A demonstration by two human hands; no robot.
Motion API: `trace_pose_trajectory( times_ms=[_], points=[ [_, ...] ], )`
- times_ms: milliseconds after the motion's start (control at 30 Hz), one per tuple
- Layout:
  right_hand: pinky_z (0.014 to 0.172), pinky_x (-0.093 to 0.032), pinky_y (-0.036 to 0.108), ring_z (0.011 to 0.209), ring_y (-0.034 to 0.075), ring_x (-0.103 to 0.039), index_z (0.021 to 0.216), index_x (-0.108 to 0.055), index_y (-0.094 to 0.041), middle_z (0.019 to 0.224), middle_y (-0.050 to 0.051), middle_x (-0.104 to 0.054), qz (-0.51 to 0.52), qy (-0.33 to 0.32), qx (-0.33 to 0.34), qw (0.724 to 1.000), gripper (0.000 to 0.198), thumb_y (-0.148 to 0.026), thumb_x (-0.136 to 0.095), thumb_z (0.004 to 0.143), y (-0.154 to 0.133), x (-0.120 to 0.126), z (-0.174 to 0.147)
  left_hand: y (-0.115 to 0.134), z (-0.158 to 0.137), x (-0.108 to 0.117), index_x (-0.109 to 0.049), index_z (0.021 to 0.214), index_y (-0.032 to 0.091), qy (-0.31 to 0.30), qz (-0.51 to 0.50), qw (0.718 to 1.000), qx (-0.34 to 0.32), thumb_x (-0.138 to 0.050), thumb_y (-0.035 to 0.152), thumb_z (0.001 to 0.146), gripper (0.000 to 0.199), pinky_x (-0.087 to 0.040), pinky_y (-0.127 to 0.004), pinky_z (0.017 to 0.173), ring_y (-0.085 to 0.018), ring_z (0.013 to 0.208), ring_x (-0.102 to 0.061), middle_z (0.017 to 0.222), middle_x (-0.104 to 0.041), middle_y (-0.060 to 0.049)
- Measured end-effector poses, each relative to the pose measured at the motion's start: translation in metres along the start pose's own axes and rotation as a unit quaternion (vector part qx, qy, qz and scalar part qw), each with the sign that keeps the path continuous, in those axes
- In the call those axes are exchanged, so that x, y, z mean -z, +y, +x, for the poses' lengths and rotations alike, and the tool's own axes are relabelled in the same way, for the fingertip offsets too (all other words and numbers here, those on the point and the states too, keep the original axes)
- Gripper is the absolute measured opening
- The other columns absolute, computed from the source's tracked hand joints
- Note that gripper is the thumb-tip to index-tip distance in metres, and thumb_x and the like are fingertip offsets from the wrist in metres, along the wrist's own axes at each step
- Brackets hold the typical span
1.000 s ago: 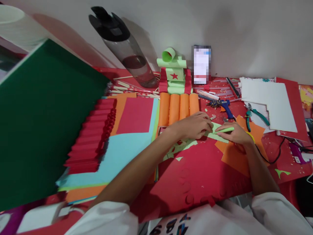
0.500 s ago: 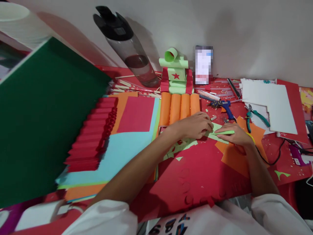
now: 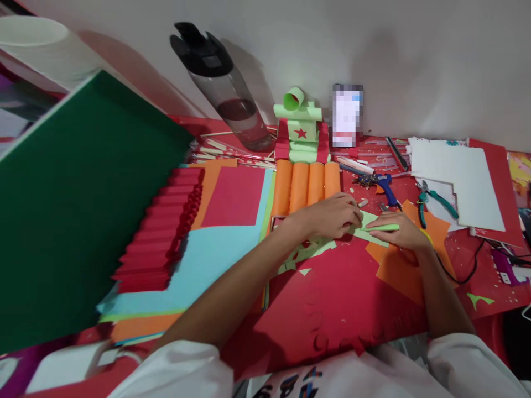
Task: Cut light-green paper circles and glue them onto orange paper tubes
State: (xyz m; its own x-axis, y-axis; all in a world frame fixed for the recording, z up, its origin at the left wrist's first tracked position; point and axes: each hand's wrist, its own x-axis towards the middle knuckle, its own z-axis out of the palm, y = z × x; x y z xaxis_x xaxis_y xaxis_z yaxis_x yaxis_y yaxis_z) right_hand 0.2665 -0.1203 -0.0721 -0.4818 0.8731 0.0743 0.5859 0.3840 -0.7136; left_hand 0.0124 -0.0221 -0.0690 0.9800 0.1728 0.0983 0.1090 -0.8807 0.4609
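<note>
The dark green board stands well to the left of both hands, and the red sheet spreads on the wearer's side of them. The orange tubes lie just beyond the left hand, whose fingers curl down at one end of the pale green strip; whether they pinch it I cannot tell. That strip lies between the hands. The right hand is closed around a slim green piece, smallest of all, which has tipped slightly flatter in the last second. Otherwise both hands have stayed put, suggesting steady work at one spot.
</note>
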Motion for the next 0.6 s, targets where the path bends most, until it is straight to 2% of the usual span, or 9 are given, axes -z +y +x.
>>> trace_pose_trajectory(
  times_ms=[200, 267, 367, 467, 533, 600],
  points=[
    [0.083, -0.060, 0.037, 0.089, 0.024, -0.078, 0.106, -0.088, -0.028, 0.099, 0.008, -0.085, 0.010, -0.004, 0.006, 1.000, 0.029, -0.050, -0.070, 0.101, -0.001, 0.001, 0.000, 0.000, 0.000, 0.000, -0.082, 0.107, 0.028, -0.006, 0.002, 1.000, 0.007, -0.057, 0.010, 0.092, 0.035, -0.036, -0.038, 0.112, -0.022, 0.115, -0.065, 0.124, -0.081, 0.001],
    [0.078, -0.059, 0.036, 0.083, 0.023, -0.077, 0.102, -0.087, -0.027, 0.094, 0.007, -0.085, 0.013, 0.018, -0.008, 1.000, 0.026, -0.049, -0.072, 0.099, -0.002, 0.005, -0.003, 0.001, 0.000, 0.001, -0.082, 0.108, 0.027, -0.006, 0.002, 1.000, 0.009, -0.057, 0.008, 0.091, 0.036, -0.036, -0.037, 0.111, -0.022, 0.114, -0.064, 0.123, -0.081, 0.001],
    [0.075, -0.060, 0.034, 0.080, 0.022, -0.078, 0.103, -0.085, -0.024, 0.093, 0.007, -0.085, 0.047, 0.079, -0.064, 0.994, 0.027, -0.047, -0.071, 0.100, -0.005, 0.011, -0.008, 0.006, 0.001, 0.003, -0.081, 0.107, 0.026, -0.008, 0.017, 1.000, 0.014, -0.058, 0.007, 0.089, 0.034, -0.038, -0.037, 0.109, -0.023, 0.114, -0.064, 0.122, -0.081, 0.000],
    [0.078, -0.061, 0.033, 0.090, 0.024, -0.081, 0.114, -0.081, -0.024, 0.098, 0.008, -0.085, 0.076, 0.115, -0.098, 0.986, 0.031, -0.047, -0.064, 0.105, -0.007, 0.010, -0.008, 0.017, 0.003, 0.003, -0.079, 0.100, 0.021, -0.013, 0.074, 0.997, 0.022, -0.064, 0.011, 0.088, 0.023, -0.040, -0.039, 0.104, -0.026, 0.114, -0.064, 0.120, -0.081, -0.005],
    [0.083, -0.061, 0.034, 0.097, 0.024, -0.081, 0.120, -0.080, -0.024, 0.105, 0.009, -0.085, 0.057, 0.111, -0.084, 0.989, 0.031, -0.045, -0.061, 0.106, -0.008, 0.006, -0.006, 0.028, 0.005, 0.000, -0.078, 0.099, 0.018, -0.009, 0.116, 0.992, 0.040, -0.066, 0.015, 0.090, 0.016, -0.041, -0.040, 0.101, -0.029, 0.114, -0.065, 0.116, -0.081, -0.009],
    [0.090, -0.060, 0.035, 0.102, 0.024, -0.079, 0.122, -0.079, -0.025, 0.113, 0.009, -0.084, 0.022, 0.095, -0.062, 0.993, 0.030, -0.042, -0.060, 0.107, -0.008, 0.001, -0.002, 0.040, 0.007, -0.006, -0.078, 0.105, 0.015, 0.001, 0.147, 0.987, 0.064, -0.064, 0.018, 0.094, 0.019, -0.041, -0.040, 0.098, -0.030, 0.114, -0.065, 0.112, -0.081, -0.012]
  ],
)
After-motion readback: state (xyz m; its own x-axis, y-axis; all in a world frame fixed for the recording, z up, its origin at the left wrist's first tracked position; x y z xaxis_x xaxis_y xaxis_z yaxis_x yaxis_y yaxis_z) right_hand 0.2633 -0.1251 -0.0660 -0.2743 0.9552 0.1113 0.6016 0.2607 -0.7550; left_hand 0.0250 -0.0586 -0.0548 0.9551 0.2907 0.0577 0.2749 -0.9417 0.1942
